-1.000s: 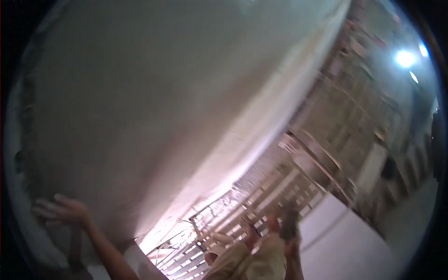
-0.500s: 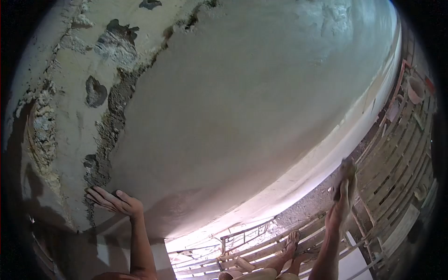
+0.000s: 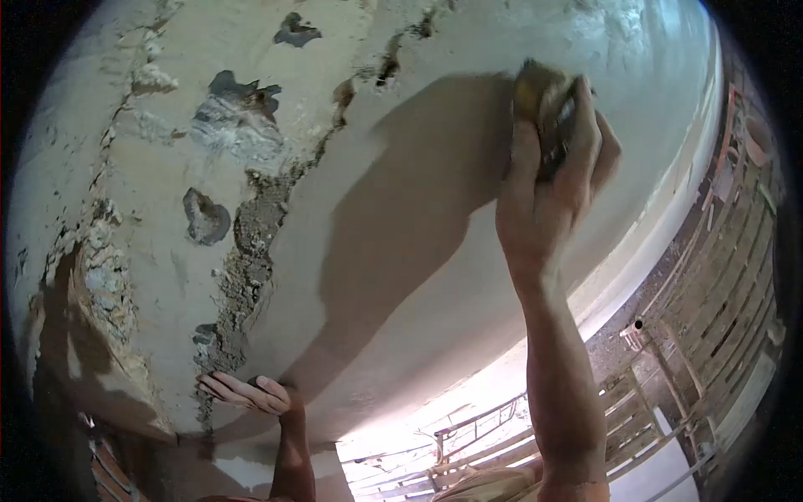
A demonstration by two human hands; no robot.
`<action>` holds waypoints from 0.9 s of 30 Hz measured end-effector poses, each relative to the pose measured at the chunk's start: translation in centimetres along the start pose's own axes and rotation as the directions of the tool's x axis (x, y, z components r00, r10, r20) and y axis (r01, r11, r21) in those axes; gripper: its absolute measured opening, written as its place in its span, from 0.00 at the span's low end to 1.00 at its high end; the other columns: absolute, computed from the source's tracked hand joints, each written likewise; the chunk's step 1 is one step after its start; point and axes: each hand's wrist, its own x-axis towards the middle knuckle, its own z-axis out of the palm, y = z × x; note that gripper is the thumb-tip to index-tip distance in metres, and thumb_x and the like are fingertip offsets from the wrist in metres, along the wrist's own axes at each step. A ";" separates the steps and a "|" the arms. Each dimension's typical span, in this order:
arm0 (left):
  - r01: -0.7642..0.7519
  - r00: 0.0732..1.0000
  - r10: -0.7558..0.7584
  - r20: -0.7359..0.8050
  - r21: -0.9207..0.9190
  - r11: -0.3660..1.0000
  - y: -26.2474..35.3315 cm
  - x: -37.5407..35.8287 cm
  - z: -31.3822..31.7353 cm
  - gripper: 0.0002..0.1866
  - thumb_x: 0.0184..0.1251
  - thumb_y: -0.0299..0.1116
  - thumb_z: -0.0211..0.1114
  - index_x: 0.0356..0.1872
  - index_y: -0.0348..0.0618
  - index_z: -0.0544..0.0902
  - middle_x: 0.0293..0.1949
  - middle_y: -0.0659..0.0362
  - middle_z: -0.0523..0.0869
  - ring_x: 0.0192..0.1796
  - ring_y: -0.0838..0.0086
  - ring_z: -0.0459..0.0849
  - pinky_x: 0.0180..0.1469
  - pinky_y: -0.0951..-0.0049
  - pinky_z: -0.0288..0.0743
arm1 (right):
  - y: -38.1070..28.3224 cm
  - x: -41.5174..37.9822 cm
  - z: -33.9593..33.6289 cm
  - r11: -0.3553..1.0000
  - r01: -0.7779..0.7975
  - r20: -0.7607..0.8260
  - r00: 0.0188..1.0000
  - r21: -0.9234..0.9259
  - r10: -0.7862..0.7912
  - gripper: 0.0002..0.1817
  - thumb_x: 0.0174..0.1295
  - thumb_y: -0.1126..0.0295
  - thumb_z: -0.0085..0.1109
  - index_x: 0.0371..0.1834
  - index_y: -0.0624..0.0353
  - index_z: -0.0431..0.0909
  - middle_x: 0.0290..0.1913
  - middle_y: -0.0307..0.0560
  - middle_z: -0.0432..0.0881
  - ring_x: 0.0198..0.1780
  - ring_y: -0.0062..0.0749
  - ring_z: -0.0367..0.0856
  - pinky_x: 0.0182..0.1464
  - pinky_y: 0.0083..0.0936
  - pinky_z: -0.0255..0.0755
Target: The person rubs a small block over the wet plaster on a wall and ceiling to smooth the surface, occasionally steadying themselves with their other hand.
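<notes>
My right hand (image 3: pixel 556 167) is raised against the smooth grey plaster (image 3: pixel 435 226), its fingers wrapped round a sponge-like block (image 3: pixel 535 94) with a yellowish-brown side. A large shadow of the hand and arm falls on the plaster to its left. Low on the left, my left hand (image 3: pixel 251 393) lies flat on the surface with fingers stretched out and holds nothing. It rests at the lower end of a rough, broken strip of mortar (image 3: pixel 255 230), which borders the smooth plaster.
Left of the strip is an older cream surface (image 3: pixel 167 201) with chipped grey patches. Wooden slats (image 3: pixel 719 293) of a platform run down the right side, with a pinkish bucket (image 3: pixel 757 142) at the far right. A pole end (image 3: pixel 638 325) sticks up near the lower right.
My right hand has swung up and left from beside the plaster's lower right edge onto its upper part, block in hand. The view has shifted; my left hand remains flat by the rough strip.
</notes>
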 end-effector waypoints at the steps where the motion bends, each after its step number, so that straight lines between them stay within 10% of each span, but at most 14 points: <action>1: 0.028 1.000 -0.028 0.005 -0.031 0.999 0.9 0.5 -0.2 0.37 0.86 0.53 0.38 0.82 0.33 0.57 0.82 0.37 0.55 0.84 0.39 0.52 0.81 0.36 0.42 | -0.4 -0.3 0.2 1.000 -0.006 -0.007 1.000 -0.019 0.005 0.33 0.72 0.66 0.63 0.79 0.59 0.67 0.65 0.58 0.74 0.66 0.51 0.68 0.68 0.46 0.63; 7: -0.028 0.999 0.030 0.027 -0.076 0.997 1.3 0.6 -0.5 0.39 0.87 0.55 0.36 0.82 0.30 0.56 0.83 0.37 0.51 0.84 0.38 0.46 0.82 0.35 0.39 | -6.6 -10.8 -1.1 0.974 0.223 0.381 0.905 -0.052 -0.187 0.28 0.67 0.63 0.57 0.73 0.37 0.79 0.66 0.45 0.78 0.63 0.35 0.74 0.61 0.38 0.68; 11: 0.032 0.997 -0.026 0.073 -0.073 0.997 1.2 0.4 -0.5 0.39 0.87 0.55 0.35 0.82 0.30 0.53 0.83 0.36 0.49 0.85 0.37 0.44 0.81 0.34 0.37 | 0.6 -12.5 -0.8 0.970 0.167 0.175 0.964 0.179 -0.199 0.25 0.67 0.75 0.66 0.69 0.52 0.82 0.64 0.50 0.76 0.63 0.41 0.72 0.63 0.39 0.67; 13: 0.043 0.997 -0.035 0.070 -0.109 0.993 1.1 0.3 -0.4 0.39 0.86 0.55 0.34 0.83 0.31 0.52 0.83 0.36 0.49 0.85 0.37 0.44 0.82 0.34 0.36 | 2.0 -7.6 -1.3 0.993 -0.045 0.169 0.984 -0.107 0.063 0.27 0.70 0.77 0.60 0.73 0.66 0.74 0.67 0.58 0.75 0.68 0.50 0.68 0.70 0.41 0.65; 18: 0.007 0.998 0.000 0.058 -0.122 0.993 0.2 -0.3 -0.1 0.40 0.86 0.55 0.36 0.83 0.30 0.52 0.83 0.36 0.48 0.85 0.39 0.43 0.82 0.35 0.36 | 1.4 -3.2 0.7 0.995 -0.030 0.053 0.998 -0.098 0.035 0.24 0.74 0.74 0.55 0.71 0.68 0.76 0.64 0.61 0.75 0.66 0.48 0.69 0.67 0.41 0.68; 22: 0.074 0.991 -0.062 0.114 -0.101 0.992 -0.3 -0.8 -0.4 0.40 0.85 0.55 0.36 0.83 0.30 0.50 0.83 0.35 0.46 0.85 0.38 0.42 0.82 0.35 0.34 | -2.3 -13.7 -2.2 1.000 0.004 0.269 0.963 -0.018 0.001 0.25 0.62 0.70 0.71 0.65 0.51 0.85 0.65 0.46 0.77 0.68 0.36 0.70 0.67 0.36 0.65; 26: 0.043 0.995 -0.030 0.092 -0.145 0.988 0.5 -0.1 -0.5 0.41 0.85 0.55 0.36 0.83 0.29 0.48 0.84 0.35 0.44 0.85 0.38 0.42 0.82 0.36 0.34 | 2.9 -11.5 -1.4 0.989 0.141 0.060 0.988 -0.032 -0.139 0.21 0.71 0.75 0.61 0.66 0.65 0.82 0.63 0.57 0.76 0.66 0.47 0.71 0.64 0.42 0.69; 27: 0.038 0.996 -0.025 0.091 -0.141 0.989 -0.1 -0.2 -0.5 0.41 0.85 0.55 0.36 0.83 0.29 0.48 0.84 0.35 0.44 0.85 0.38 0.42 0.82 0.36 0.34 | 2.7 -8.3 -1.8 0.990 -0.071 0.106 0.991 -0.124 0.085 0.21 0.73 0.73 0.59 0.68 0.64 0.81 0.63 0.59 0.76 0.67 0.48 0.70 0.66 0.42 0.68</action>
